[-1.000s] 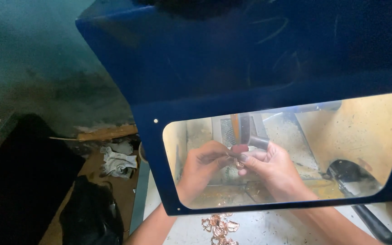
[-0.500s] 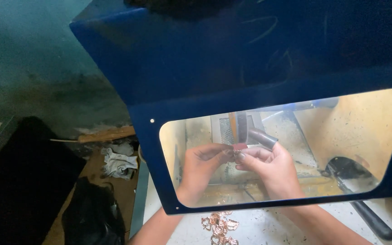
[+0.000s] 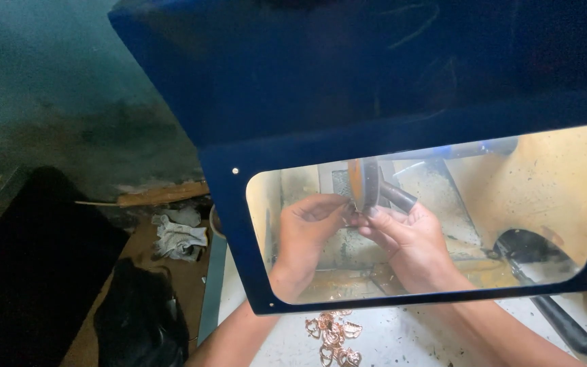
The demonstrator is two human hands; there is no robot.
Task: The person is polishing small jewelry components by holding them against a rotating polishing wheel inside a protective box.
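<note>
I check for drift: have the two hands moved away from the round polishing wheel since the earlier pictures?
No. Both hands stay at the round wheel behind the clear window.

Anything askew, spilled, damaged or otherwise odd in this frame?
Nothing looks broken. The left hand and right hand meet at the small orange-edged wheel behind the clear window of the blue hood. A crumpled grey rag lies on the floor at left, and copper-coloured pieces sit in a loose heap on the bench.
</note>
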